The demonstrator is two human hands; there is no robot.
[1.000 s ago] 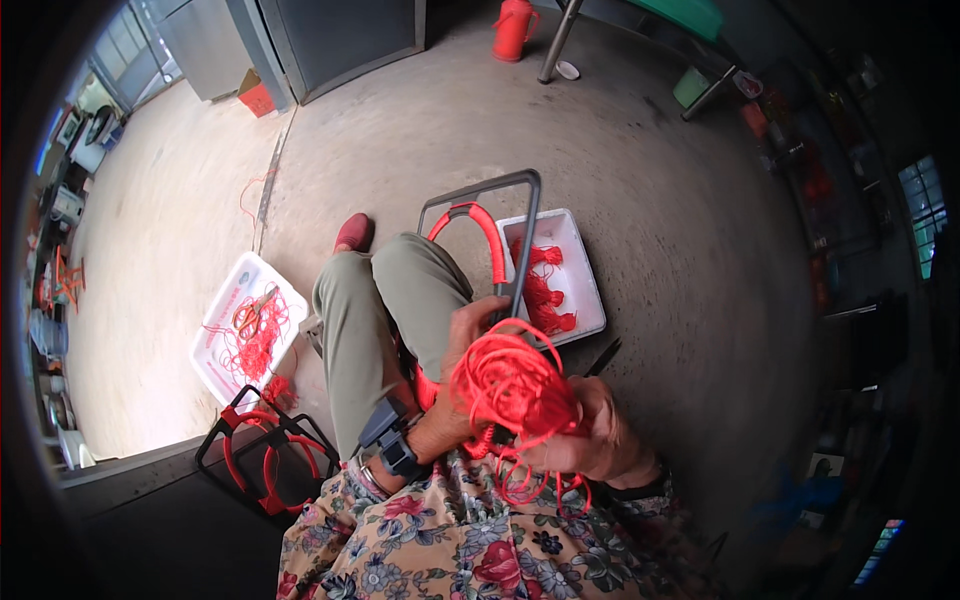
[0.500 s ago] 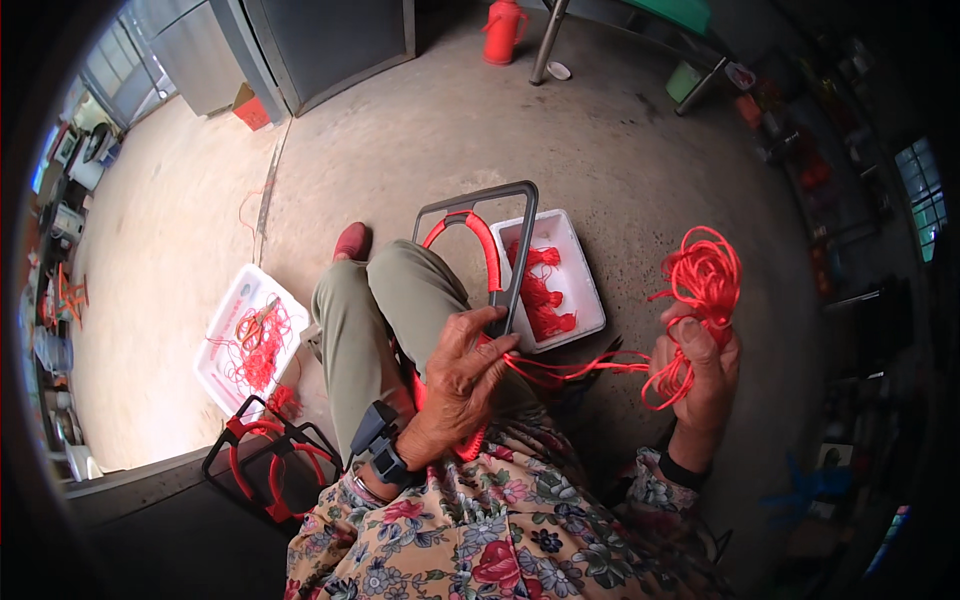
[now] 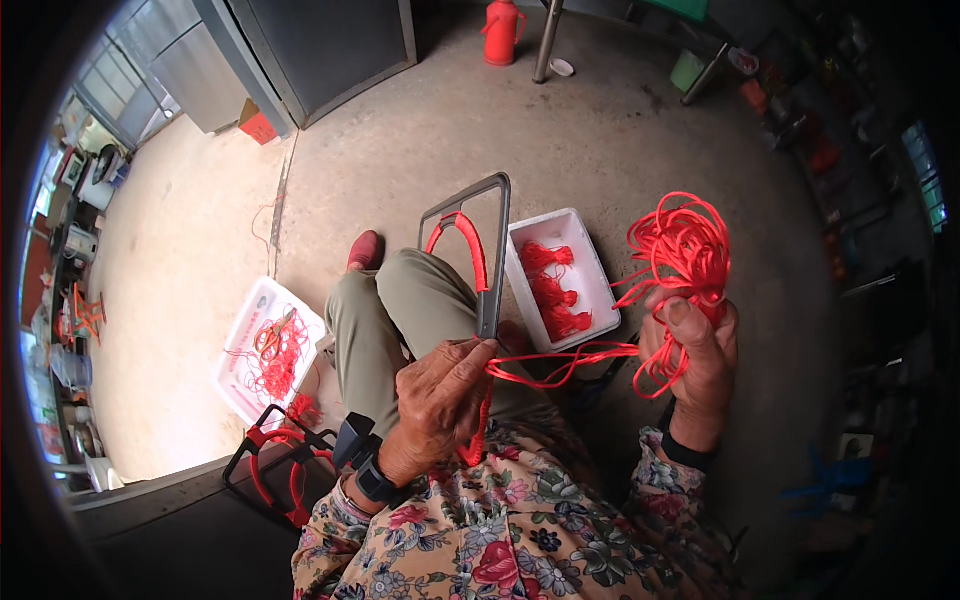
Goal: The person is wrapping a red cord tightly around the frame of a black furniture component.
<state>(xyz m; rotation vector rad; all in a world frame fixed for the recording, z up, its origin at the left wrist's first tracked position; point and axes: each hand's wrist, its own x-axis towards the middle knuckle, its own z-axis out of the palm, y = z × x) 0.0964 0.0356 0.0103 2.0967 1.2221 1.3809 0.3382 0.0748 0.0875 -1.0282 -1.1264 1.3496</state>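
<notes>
My left hand (image 3: 440, 400) is closed around the lower part of a dark rectangular frame (image 3: 489, 312), just above my lap. Inside this frame curves an arc wrapped in red cord (image 3: 472, 245); more red wrapping shows below my fingers. Out to the right, my right hand (image 3: 700, 350) grips a looped bundle of red cord (image 3: 682, 245), with loops standing above the fist and hanging beneath it. Several loose strands (image 3: 565, 365) run from the bundle across to my left hand. How the cord meets the frame is hidden by the left fingers.
A white foam box (image 3: 600, 285) with red cord tufts stands beyond my knees. At the left, a white tray (image 3: 240, 388) holds tangled red cord and scissors (image 3: 275, 335). Similar black-and-red frames (image 3: 262, 450) lie near my left elbow. A red thermos (image 3: 502, 35) stands far off.
The frame has shifted a little left and stands more turned. My right hand's cord bundle has risen slightly and its loops have spread. Both hands keep their hold.
</notes>
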